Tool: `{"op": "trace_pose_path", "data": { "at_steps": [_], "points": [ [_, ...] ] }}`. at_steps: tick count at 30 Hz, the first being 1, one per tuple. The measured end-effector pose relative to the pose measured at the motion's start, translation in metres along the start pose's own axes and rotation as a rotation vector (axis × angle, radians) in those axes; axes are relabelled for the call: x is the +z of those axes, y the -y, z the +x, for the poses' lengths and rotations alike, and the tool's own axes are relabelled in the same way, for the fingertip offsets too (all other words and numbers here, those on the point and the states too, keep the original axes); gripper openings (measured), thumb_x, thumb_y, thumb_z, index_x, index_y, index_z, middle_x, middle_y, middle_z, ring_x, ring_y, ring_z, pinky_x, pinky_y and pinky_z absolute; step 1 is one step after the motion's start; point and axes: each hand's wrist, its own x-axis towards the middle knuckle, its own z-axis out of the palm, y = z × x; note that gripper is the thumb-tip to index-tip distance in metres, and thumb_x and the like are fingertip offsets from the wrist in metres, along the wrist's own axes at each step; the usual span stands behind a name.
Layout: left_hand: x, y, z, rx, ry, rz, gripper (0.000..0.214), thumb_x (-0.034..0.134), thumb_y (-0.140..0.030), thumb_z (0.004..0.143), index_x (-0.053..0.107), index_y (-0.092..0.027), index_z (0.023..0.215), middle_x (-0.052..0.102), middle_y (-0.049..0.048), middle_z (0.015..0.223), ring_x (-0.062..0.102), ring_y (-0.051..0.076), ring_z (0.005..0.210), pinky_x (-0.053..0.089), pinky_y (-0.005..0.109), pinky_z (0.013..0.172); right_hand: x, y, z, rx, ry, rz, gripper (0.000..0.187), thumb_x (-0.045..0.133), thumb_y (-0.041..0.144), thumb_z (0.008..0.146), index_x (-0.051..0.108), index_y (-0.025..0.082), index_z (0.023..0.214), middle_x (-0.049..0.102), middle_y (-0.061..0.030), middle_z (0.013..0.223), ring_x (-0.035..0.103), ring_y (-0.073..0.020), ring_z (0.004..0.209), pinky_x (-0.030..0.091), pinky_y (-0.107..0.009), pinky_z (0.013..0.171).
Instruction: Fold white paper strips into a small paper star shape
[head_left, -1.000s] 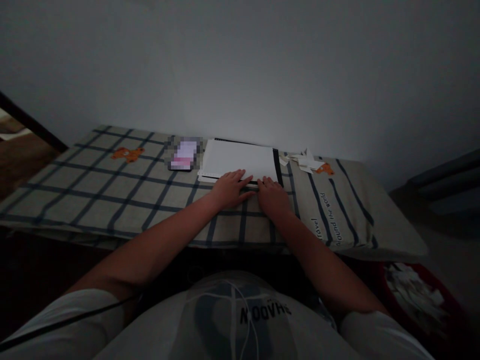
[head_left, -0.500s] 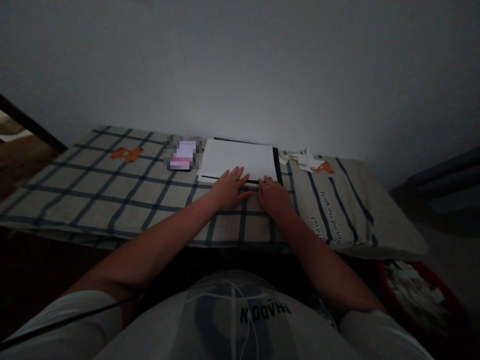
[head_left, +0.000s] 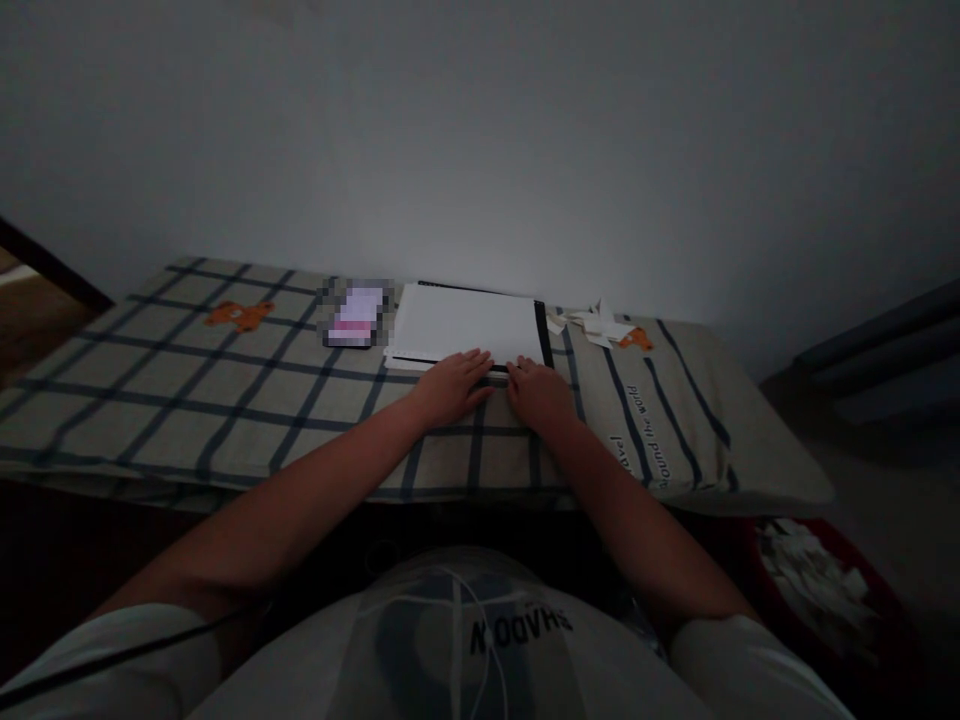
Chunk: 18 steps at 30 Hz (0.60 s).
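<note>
A white sheet of paper [head_left: 472, 322] lies on a flat board with a black border [head_left: 543, 333] that shows along its right and far edges. My left hand [head_left: 452, 386] rests on the near edge of the sheet, fingers stretched out together and thumb pointing right. Close beside it, my right hand [head_left: 541, 390] touches the near right part of that edge with its fingers slightly bent and apart. Neither hand grasps anything that I can see.
A phone [head_left: 356, 315], partly blurred, lies left of the board. Torn paper scraps [head_left: 600, 323] sit to its right. A checked cloth [head_left: 262, 400] covers the table, which stands against a wall [head_left: 480, 150]. A red bin [head_left: 855, 570] with crumpled paper stands low right.
My left hand has drawn back from the middle of the sheet to its near edge. My right hand stays near the same edge. The whole view has shifted slightly.
</note>
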Motion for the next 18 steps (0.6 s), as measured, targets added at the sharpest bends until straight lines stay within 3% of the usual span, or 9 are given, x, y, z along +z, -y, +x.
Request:
{"op": "trace_pose_path", "data": {
  "at_steps": [7,14,18],
  "points": [
    [0.000,0.001,0.001,-0.007,-0.006,-0.030,0.063,0.029,-0.053,0.099,0.042,-0.011,0.145,0.041,0.0121,0.152,0.034,0.023,0.142,0.022,0.035,0.118,-0.005,-0.023,0.014,-0.053,-0.065,0.172,0.031,0.048,0.023,0.094,0.069,0.014,0.114,0.063,-0.0133,0.124,0.054,-0.0225,0.117,0.040,-0.035,0.102],
    [-0.004,-0.001,0.001,-0.013,0.004,-0.046,0.065,0.031,-0.056,0.098,0.040,-0.013,0.147,0.041,0.0117,0.152,0.036,0.023,0.141,0.024,0.036,0.117,-0.003,-0.033,0.042,-0.362,0.067,0.161,0.026,0.044,0.019,0.097,0.069,0.014,0.101,0.066,-0.0092,0.102,0.055,-0.0183,0.100,0.042,-0.031,0.092],
    [-0.004,-0.001,0.000,-0.025,0.016,-0.057,0.066,0.031,-0.057,0.098,0.039,-0.014,0.147,0.040,0.0116,0.153,0.035,0.023,0.142,0.023,0.036,0.117,0.007,-0.038,0.045,-0.394,0.011,0.228,0.024,0.045,0.018,0.096,0.068,0.013,0.101,0.066,-0.0095,0.102,0.054,-0.0180,0.099,0.041,-0.031,0.093]
  ]
}}
